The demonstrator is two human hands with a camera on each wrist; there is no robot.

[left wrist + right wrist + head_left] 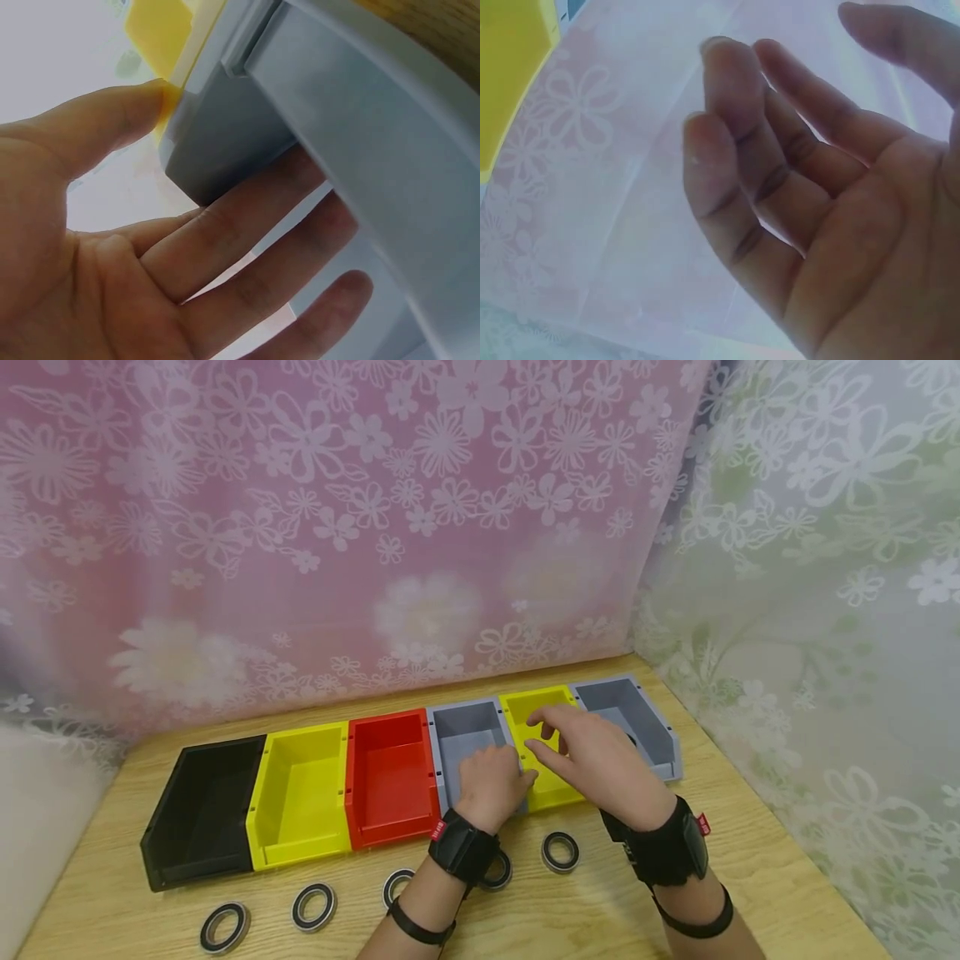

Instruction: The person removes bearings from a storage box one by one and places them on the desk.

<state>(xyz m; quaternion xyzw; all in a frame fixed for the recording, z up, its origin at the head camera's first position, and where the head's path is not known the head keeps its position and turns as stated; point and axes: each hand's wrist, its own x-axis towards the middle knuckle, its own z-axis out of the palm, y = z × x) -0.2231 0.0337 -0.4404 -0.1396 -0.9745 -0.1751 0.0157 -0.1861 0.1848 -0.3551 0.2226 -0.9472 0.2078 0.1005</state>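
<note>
My left hand (489,781) reaches over the front of a grey bin (468,727). In the left wrist view its fingers (247,232) stretch past the grey wall, mostly straight and spread, and the thumb lies at the edge of the neighbouring yellow bin (161,34). My right hand (600,756) hovers over that yellow bin (525,702), fingers loosely bent, thumb apart. In the right wrist view the palm of this hand (832,202) holds nothing. A ring bearing (577,852) with a black seal lies on the table just below.
A row of bins runs along the table: black (202,810), yellow (300,793), red (390,777), then grey, yellow and another grey bin (660,752) at right. More bearings lie in front, one (313,928) before the yellow bin. Floral curtains (337,527) hang behind.
</note>
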